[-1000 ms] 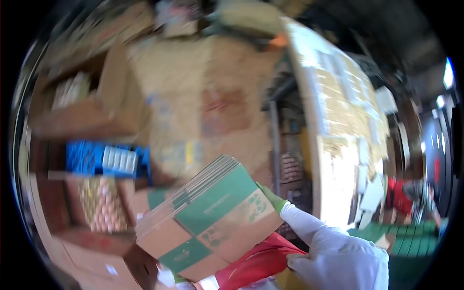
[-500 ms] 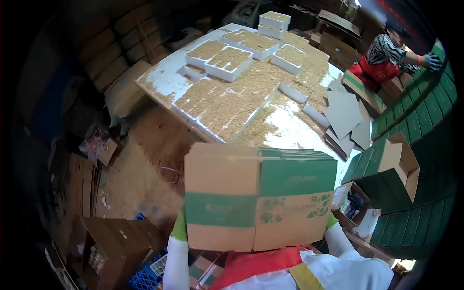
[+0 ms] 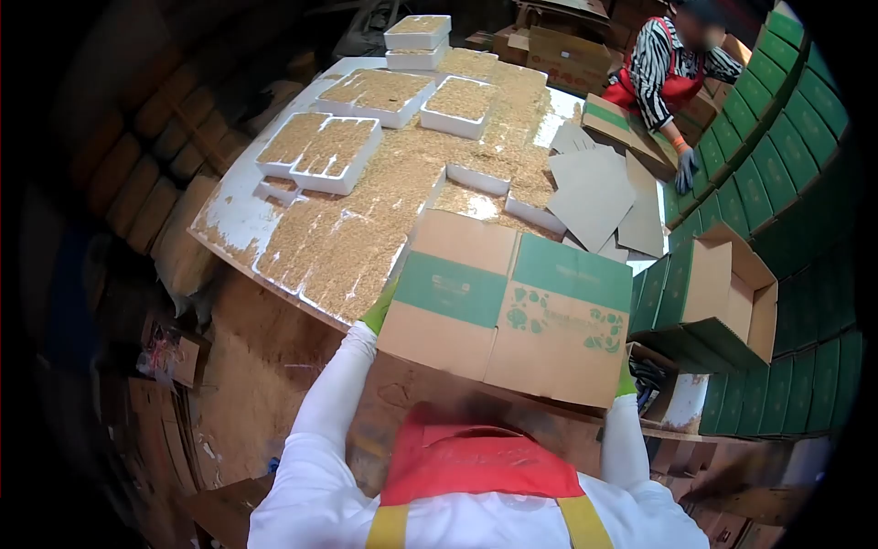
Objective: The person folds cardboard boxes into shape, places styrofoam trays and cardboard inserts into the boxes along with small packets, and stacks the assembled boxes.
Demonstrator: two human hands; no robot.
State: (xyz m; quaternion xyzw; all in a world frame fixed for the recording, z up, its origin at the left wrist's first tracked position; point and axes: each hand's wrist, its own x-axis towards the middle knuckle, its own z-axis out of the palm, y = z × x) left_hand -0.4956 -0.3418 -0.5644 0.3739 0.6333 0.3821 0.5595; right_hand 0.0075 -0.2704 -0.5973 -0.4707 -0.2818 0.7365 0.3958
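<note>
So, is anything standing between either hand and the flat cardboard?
Nothing visible does: the left hand and right hand hold the flat cardboard at its opposite side edges. It hides most of their fingers, so its underside can't be checked.

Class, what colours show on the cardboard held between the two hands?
The cardboard is brown and green, best seen in the head view.
</note>
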